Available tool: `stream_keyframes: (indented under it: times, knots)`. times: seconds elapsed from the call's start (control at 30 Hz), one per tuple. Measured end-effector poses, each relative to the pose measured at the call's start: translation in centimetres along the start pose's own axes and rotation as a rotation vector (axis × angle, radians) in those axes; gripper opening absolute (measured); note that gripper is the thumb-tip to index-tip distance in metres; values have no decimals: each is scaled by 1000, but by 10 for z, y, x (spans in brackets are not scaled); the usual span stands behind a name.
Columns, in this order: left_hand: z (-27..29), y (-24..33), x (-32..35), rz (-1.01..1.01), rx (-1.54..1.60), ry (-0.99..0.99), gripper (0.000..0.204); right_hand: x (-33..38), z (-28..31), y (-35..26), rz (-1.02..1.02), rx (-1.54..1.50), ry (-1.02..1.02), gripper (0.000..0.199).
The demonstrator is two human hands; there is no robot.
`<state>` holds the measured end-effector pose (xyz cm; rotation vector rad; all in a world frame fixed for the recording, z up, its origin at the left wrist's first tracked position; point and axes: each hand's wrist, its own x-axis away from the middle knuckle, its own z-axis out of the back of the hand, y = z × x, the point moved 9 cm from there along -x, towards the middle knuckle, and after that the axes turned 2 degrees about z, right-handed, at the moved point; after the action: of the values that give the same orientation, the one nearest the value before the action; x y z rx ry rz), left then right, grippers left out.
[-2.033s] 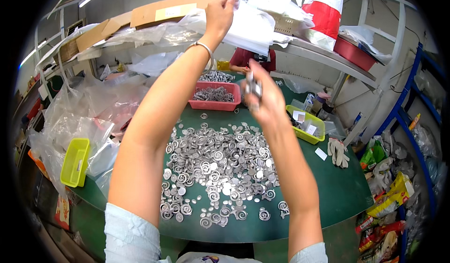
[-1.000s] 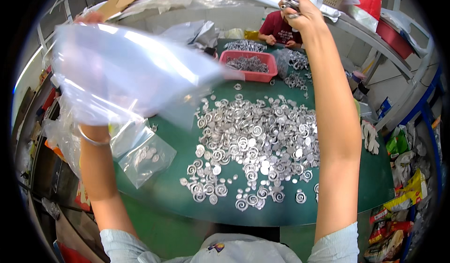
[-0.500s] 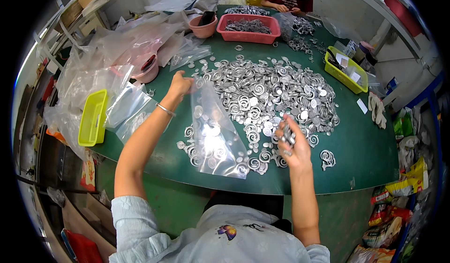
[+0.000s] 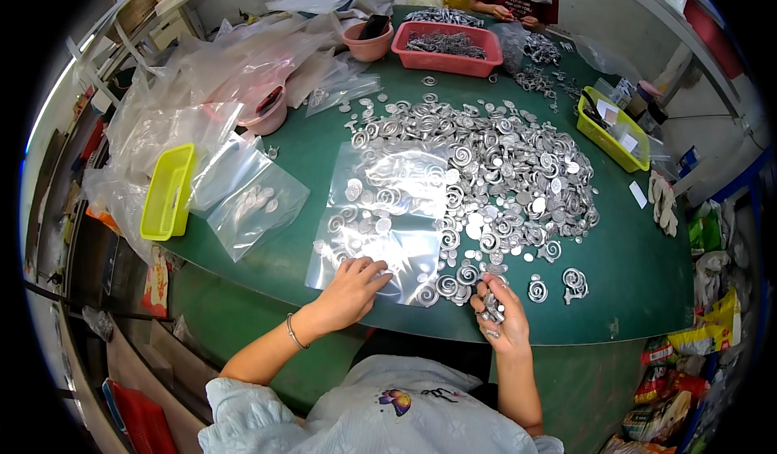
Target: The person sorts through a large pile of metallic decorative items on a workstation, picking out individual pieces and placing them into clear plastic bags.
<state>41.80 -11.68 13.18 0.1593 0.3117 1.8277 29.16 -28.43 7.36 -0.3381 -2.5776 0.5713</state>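
Observation:
A clear plastic bag (image 4: 328,264) lies flat over the left part of a pile of silver metal pieces (image 4: 518,159), many of them spirals and small discs. At its near edge, my left hand (image 4: 350,292) rests on the plastic, fingers slightly bent and apart, gripping nothing that I can see. My right hand (image 4: 511,316) is curled round several small silver metal pieces (image 4: 490,307), just right of the bag at the table's near side. Loose silver spirals (image 4: 575,284) lie to the right of that hand.
Left of the bag lies another clear bag with silver discs (image 4: 256,201), beside a yellow-green basket (image 4: 188,183). Farther back are a pink tray (image 4: 449,59) and pink bowls (image 4: 368,48). A yellow-green basket (image 4: 615,148) and gloves (image 4: 664,205) sit right. A co-worker (image 4: 518,1) sits opposite.
My left hand has let go of the bag's far corner and come down to its near edge. The bag now lies flatter and wider. My right hand has drawn nearer, still holding metal pieces.

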Motion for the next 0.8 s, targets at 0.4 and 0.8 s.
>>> stream_keyframes:
  times: [0.4,0.8]
  knots:
    - [29,-4,-3,143,257,497,16,7,-28,43,-138,11,-105,19]
    - [6,-3,-22,364,803,450,17,7,-45,77,-357,-156,-126,38]
